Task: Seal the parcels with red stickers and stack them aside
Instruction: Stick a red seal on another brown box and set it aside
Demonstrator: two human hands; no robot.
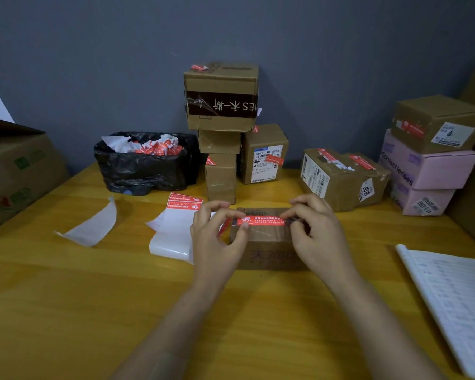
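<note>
A small brown cardboard parcel (266, 250) lies on the wooden table in front of me. A red sticker (261, 221) stretches across its top. My left hand (215, 237) pinches the sticker's left end and my right hand (317, 231) pinches its right end, both just above the parcel's top. To the left of the parcel lies a sticker sheet (183, 205) with red stickers at its far end and bare white backing nearer me.
Behind stands a stack of sealed brown boxes (221, 133), with another box (263, 154) beside it. Two stickered boxes (340, 176) and pink boxes (428, 174) sit at the right. A black bag of waste (146, 163), loose backing paper (93, 226), a large carton (14, 171) and a notebook (455, 303) surround the work area.
</note>
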